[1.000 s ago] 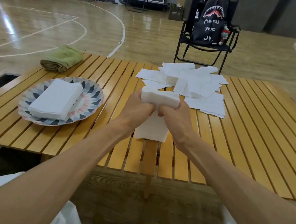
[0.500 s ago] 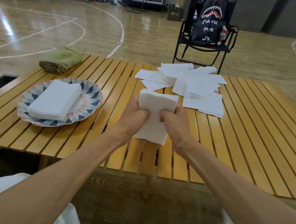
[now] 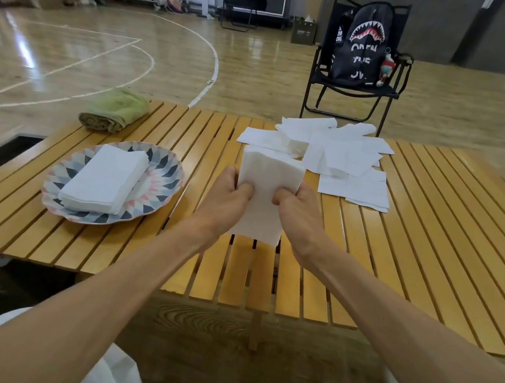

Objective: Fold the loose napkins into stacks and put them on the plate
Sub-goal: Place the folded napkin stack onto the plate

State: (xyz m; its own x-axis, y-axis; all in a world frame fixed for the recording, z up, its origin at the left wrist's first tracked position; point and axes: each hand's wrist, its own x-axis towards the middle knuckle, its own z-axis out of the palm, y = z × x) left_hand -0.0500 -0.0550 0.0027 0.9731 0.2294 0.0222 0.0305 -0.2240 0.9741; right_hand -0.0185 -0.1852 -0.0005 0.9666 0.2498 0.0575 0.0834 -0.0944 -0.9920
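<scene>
Held napkins: a folded bundle (image 3: 266,190) stood upright over the table's middle, the left hand (image 3: 226,202) and right hand (image 3: 298,214) gripping its sides with curled fingers.
Done: one stack (image 3: 105,179) lay on the plate (image 3: 166,165).
Left: a loose pile (image 3: 335,157) beyond the hands — probably most of the job.
Surface: slatted wooden table (image 3: 432,251), a green cloth (image 3: 116,110) at its far left.
Room: gym floor — a folding chair (image 3: 355,88) carrying a backpack (image 3: 365,44).

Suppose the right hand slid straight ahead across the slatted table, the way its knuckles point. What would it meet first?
Probably the loose white paper napkins scattered just beyond the right hand, though depth is hard to judge. It grips a folded white napkin stack.
</scene>
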